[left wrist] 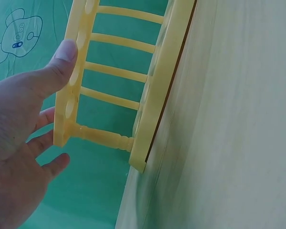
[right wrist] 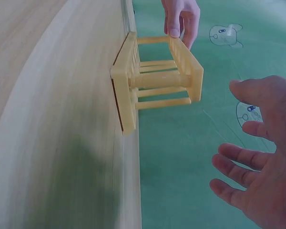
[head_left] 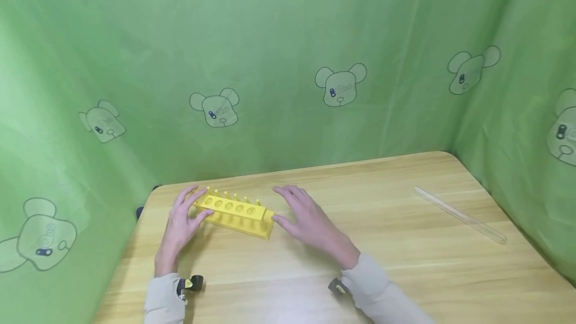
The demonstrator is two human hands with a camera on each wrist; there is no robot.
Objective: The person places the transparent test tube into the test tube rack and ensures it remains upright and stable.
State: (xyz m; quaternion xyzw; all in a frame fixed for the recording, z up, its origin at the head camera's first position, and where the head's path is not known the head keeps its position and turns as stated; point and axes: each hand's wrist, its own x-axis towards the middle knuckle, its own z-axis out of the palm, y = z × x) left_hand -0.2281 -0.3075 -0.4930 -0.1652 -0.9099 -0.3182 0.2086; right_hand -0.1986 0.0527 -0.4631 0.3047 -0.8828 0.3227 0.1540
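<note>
The left hand (head_left: 179, 224) pinches the rack (head_left: 234, 207) at one end; the right hand (head_left: 310, 221), fingers spread, is near the other.

Bright head view, pale glare on wooden tabletop (head_left: 283, 294), soft shadows

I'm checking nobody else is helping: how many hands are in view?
2. The left hand grips the yellow rack at its left end; the right hand is just off its right end, not touching it. No other hand shows; none seems hidden.
</note>
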